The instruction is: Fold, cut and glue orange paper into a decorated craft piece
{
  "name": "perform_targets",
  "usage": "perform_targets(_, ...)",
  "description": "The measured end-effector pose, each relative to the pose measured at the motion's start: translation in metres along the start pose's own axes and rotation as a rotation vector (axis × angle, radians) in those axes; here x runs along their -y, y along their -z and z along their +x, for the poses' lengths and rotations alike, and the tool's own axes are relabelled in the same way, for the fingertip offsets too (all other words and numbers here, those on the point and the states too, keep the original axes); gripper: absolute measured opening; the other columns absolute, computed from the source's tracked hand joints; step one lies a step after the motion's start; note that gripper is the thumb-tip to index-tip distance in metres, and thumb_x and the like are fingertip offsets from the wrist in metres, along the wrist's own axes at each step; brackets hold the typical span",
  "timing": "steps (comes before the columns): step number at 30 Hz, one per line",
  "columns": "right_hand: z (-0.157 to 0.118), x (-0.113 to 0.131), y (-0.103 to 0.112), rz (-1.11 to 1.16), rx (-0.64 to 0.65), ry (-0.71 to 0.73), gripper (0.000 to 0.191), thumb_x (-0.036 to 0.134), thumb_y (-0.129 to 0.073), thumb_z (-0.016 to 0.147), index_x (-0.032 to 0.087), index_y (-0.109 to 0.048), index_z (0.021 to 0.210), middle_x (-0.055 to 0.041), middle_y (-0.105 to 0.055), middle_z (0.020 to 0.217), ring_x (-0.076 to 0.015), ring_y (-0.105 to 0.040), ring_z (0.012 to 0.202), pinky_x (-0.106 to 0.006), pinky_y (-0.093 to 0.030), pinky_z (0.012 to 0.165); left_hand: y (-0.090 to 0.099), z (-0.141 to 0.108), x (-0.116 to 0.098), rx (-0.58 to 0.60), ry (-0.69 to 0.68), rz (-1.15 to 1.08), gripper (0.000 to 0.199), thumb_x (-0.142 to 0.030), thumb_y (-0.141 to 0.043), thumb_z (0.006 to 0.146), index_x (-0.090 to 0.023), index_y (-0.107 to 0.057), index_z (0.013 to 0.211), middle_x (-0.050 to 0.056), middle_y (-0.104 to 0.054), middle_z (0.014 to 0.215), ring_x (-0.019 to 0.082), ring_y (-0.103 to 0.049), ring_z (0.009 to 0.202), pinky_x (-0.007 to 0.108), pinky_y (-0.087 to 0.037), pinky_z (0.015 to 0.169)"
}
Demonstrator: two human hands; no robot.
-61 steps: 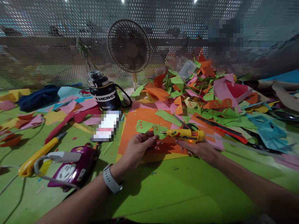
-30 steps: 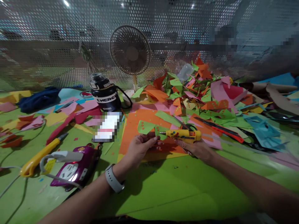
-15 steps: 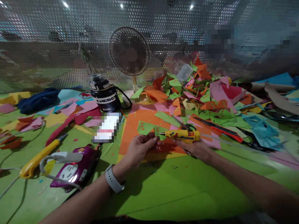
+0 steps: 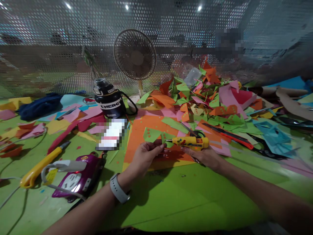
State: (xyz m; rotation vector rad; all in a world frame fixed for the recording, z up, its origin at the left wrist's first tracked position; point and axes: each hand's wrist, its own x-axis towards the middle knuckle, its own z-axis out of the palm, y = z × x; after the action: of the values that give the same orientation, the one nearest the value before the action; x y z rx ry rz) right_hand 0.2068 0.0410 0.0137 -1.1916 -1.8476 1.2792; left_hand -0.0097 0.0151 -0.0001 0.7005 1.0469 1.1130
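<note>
My left hand (image 4: 146,156) pinches a folded piece of green paper (image 4: 152,134) with small orange dots, its fingertips closed on the lower edge. My right hand (image 4: 206,156) wraps around a yellow hot glue gun (image 4: 189,142) with a pointed metal nozzle. That nozzle points left and meets or nearly meets the green paper beside my left fingertips; whether they touch I cannot tell. Beneath both hands lies an orange sheet (image 4: 138,130). Dark-handled scissors (image 4: 195,133) rest just behind the glue gun.
A heap of cut paper (image 4: 190,94) spreads at back right, near a red-and-black cutter (image 4: 230,135). A fan (image 4: 137,55) and dark bottle (image 4: 110,101) stand behind. On the left are a phone (image 4: 112,133), purple power strip (image 4: 75,176) and yellow-handled tool (image 4: 42,166) with cables.
The view has shifted very slightly. Both hands, the green paper and the glue gun keep almost the same positions.
</note>
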Motion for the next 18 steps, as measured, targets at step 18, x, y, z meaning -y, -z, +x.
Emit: perform_targets(18,-0.002,-0.010,-0.006,-0.132,-0.035,0.069,0.038,0.052,-0.056,0.083,0.023,-0.074,0.100,-0.0053,-0.074,0.087,-0.0250,-0.070,0.089,-0.041,-0.060,0.081,0.002,0.003,0.002,-0.020,-0.167,0.172,0.004,-0.018,-0.077,0.067,-0.017,-0.076,0.063,0.007,-0.075,0.067,0.015,-0.066,0.062,0.023,-0.053,0.061)
